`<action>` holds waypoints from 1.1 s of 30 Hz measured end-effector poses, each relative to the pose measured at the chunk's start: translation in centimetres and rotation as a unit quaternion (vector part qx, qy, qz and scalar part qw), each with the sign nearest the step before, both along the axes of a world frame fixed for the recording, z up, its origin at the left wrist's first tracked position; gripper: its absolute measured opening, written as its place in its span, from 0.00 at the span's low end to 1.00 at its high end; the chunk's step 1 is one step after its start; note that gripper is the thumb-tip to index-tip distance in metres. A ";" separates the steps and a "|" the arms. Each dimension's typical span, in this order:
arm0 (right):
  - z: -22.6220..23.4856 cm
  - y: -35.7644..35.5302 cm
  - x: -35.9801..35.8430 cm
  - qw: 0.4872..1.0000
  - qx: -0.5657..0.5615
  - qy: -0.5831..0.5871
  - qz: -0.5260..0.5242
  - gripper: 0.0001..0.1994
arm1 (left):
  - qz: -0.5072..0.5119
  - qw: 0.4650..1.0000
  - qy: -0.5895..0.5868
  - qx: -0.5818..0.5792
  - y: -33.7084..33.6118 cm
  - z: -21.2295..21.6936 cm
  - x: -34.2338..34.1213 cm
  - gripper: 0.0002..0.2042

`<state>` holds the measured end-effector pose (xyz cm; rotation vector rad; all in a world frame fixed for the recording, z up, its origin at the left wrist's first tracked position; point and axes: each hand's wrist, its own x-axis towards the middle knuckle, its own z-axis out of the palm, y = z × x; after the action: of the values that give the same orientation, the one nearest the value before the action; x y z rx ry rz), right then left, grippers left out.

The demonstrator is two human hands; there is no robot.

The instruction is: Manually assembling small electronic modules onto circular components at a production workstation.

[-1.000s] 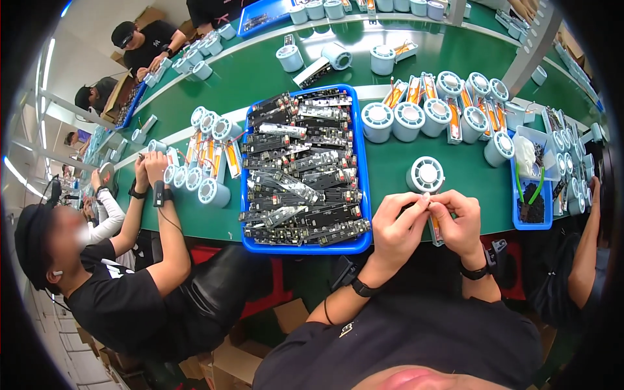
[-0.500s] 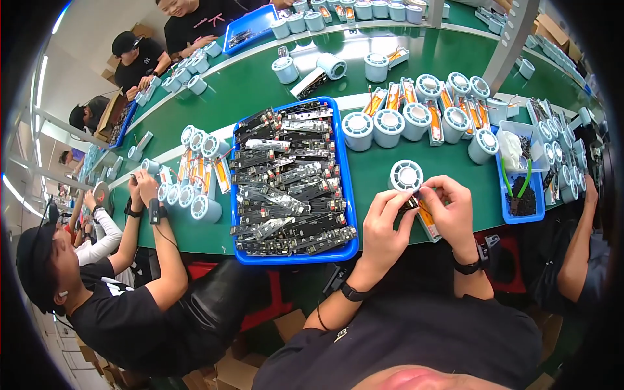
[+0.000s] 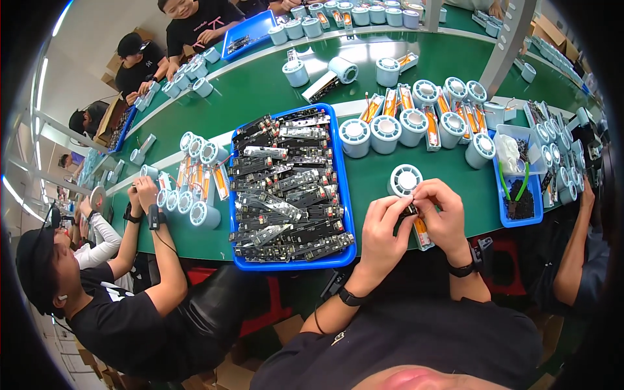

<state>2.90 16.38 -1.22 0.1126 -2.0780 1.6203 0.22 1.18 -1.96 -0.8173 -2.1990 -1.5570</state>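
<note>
Together, the left hand [image 3: 385,229] and right hand [image 3: 443,214] pinch a small dark part [image 3: 409,210] between their fingertips, above the near edge of the green worktop [image 3: 273,91], just beside a white spool [image 3: 405,179] and right of the blue tray [image 3: 343,195].

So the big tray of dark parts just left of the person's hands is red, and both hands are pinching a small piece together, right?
Not quite: the head view shows the tray is blue, not red. The rest holds: it lies left of the left hand and right hand, which pinch a small dark piece together.
</note>
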 end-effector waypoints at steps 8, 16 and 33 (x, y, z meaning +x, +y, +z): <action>0.8 1.3 -0.3 0.997 -0.039 -0.044 0.057 0.06 | 0.062 0.988 0.078 -0.118 -0.9 1.3 0.4 0.18; 1.6 1.7 0.2 0.995 0.006 -0.055 0.077 0.07 | -0.012 0.999 -0.030 -0.031 -1.0 0.9 0.5 0.18; 2.0 0.7 0.4 0.992 0.088 -0.060 0.068 0.10 | -0.055 0.985 -0.133 0.092 -1.0 -0.1 -0.3 0.17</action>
<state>3.27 17.09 0.81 0.2276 -2.3501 1.5511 -0.05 0.19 -2.10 -0.7198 -2.1715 -1.9918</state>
